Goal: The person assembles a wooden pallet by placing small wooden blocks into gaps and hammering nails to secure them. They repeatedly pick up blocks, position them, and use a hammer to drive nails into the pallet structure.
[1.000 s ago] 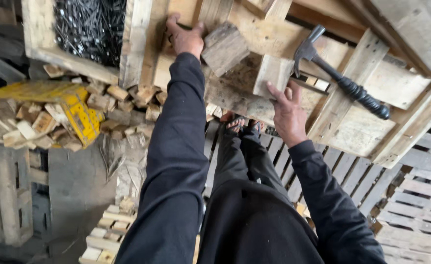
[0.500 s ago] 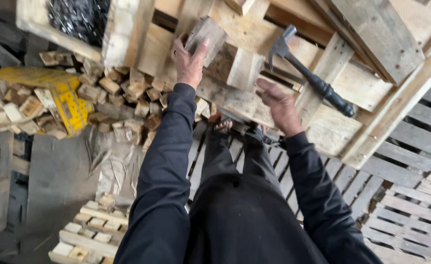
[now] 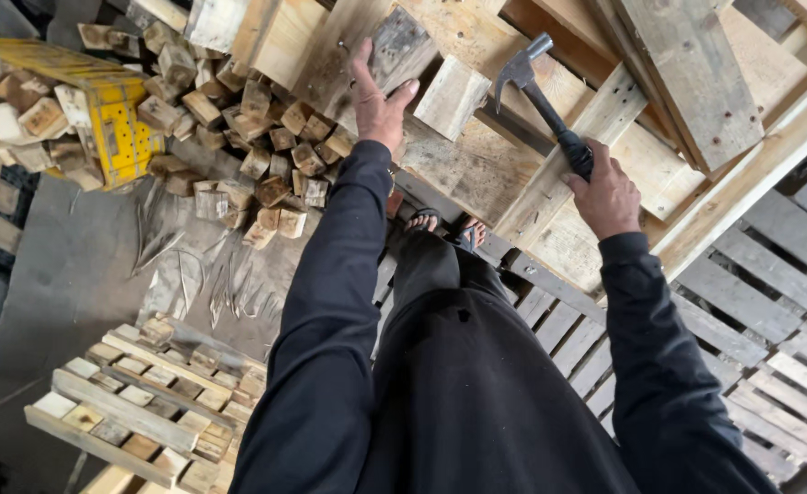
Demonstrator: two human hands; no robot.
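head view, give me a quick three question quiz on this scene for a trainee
1. True or false: the right hand holds the claw hammer by its black handle.
2. What does the left hand have its grip on?
A. a grey weathered wood block
B. a yellow crate
C. a loose nail
3. Fill the gap: the heap of small wood offcuts lies on the person's ____ side, next to the yellow crate.

Key:
1. True.
2. A; the fingers wrap the block, which rests on the pallet boards.
3. Left.
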